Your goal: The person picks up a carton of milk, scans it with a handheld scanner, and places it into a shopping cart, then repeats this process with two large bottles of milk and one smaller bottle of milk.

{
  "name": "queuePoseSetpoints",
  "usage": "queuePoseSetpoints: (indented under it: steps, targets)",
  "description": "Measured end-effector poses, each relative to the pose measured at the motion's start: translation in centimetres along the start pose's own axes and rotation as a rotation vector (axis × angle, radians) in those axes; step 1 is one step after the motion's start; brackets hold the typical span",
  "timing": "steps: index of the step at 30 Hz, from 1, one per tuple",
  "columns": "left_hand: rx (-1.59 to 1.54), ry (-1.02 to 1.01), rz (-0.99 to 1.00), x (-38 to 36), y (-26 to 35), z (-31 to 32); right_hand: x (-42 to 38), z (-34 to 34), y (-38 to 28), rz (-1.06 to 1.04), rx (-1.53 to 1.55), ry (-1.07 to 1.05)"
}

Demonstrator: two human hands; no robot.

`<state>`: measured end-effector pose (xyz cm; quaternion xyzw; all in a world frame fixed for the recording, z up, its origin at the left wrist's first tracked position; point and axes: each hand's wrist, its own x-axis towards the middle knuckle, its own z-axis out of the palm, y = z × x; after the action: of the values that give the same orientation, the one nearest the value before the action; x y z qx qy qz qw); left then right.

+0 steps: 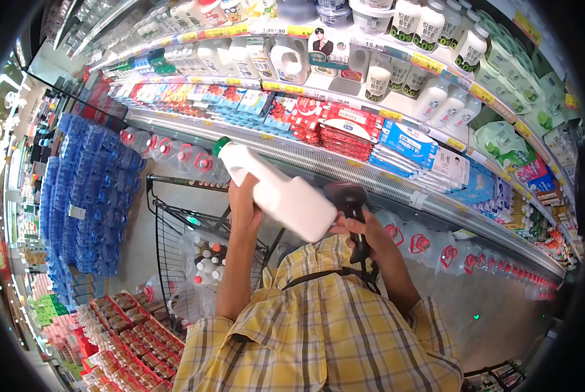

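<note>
A white milk jug (284, 196) with a green cap is tilted across the front of my body, its cap end up and to the left. My left hand (243, 201) is wrapped round its handle side. In my right hand (376, 236) is a black handheld barcode scanner (353, 208), gripped by its handle, with the scanner's head close beside the jug's base. Fingers of that hand reach right up to the jug's lower corner. Beyond both hands runs a chilled shelf with red milk packs (345, 134) and blue-and-white packs (407, 147).
A black wire shopping cart (168, 251) with bagged bottles (209, 261) stands to my left. Stacked blue water packs (90, 202) rise behind it. Large clear bottles with red handles (418, 243) line the shelf's foot. Boxed goods (132, 336) are at lower left.
</note>
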<state>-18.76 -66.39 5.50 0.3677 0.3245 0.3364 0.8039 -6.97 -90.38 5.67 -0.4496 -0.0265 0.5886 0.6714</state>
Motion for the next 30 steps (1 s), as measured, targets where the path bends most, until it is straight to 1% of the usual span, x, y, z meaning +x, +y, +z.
queuePoseSetpoints:
  steps: [1,3,5,6,7,9,10,11,13,14,16,17,19,20,22,23,24,25,26,27,28,29,30]
  targets:
    - [0.094,0.024,0.057,-0.3,0.3,1.2,0.6,-0.5,0.6,0.014,0.049,0.052]
    - [0.217,0.003,0.109,-0.3,0.4,2.6,1.9,-2.3,1.7,0.019,0.079,0.033]
    - [0.341,-0.037,0.139,-0.2,0.0,3.5,2.8,-3.2,2.3,-0.092,0.154,-0.04]
    - [0.37,-0.054,0.155,-0.3,-0.2,4.2,3.2,-2.9,2.5,-0.091,0.125,0.058]
    - [0.373,-0.057,0.151,-0.5,-0.3,4.8,3.6,-3.0,2.7,-0.091,0.129,0.062]
    - [0.477,-0.143,0.219,-0.5,-0.5,5.9,4.3,-3.3,3.0,-0.062,0.054,0.135]
    - [0.553,-0.151,0.252,-0.2,-0.9,5.9,4.4,-3.2,2.9,-0.065,0.058,0.142]
    - [0.553,-0.157,0.247,-0.1,-0.9,6.1,4.5,-3.0,2.8,-0.036,0.087,0.16]
    - [0.682,-0.195,0.214,0.2,-0.8,6.4,4.7,-3.1,2.8,-0.003,0.115,0.18]
    - [0.681,-0.194,0.211,0.3,-0.4,6.7,5.0,-3.4,3.1,0.011,0.129,0.174]
    - [1.097,-0.165,0.31,0.4,0.6,7.1,5.5,-3.7,3.3,0.026,0.139,0.165]
    - [1.095,-0.162,0.312,0.6,0.8,7.0,5.7,-3.8,3.2,0.02,0.144,0.158]
    - [1.198,-0.191,0.352,1.0,0.9,6.8,6.3,-4.2,3.2,0.009,0.147,0.151]
    - [1.185,-0.189,0.357,1.6,0.5,6.5,7.0,-4.7,3.1,0.011,0.18,0.131]
    - [1.104,-0.208,0.464,3.0,-1.0,5.2,6.9,-4.5,2.5,0.021,0.214,0.114]
    - [1.098,-0.202,0.461,3.8,-1.7,4.6,6.1,-3.8,1.6,-0.001,0.187,0.224]
    - [1.107,-0.184,0.533,4.8,-2.5,4.1,5.9,-3.3,1.1,-0.024,0.157,0.333]
    - [1.114,-0.166,0.604,5.8,-3.0,3.8,5.7,-4.0,1.1,-0.022,0.148,0.334]
    - [1.106,-0.159,0.6,6.9,-3.4,3.6,5.0,-5.8,1.3,0.028,0.03,0.307]
    - [1.127,-0.115,0.674,7.9,-3.7,3.7,4.2,-7.4,1.7,0.079,-0.09,0.281]
    - [1.143,-0.066,0.748,9.0,-4.1,3.8,3.6,-8.8,2.4,0.102,-0.074,0.339]
    - [1.128,-0.054,0.744,10.3,-4.6,3.9,3.0,-10.1,3.2,0.122,-0.06,0.396]
    - [1.089,-0.04,0.793,11.7,-4.9,4.1,2.0,-11.6,3.9,0.091,-0.072,0.394]
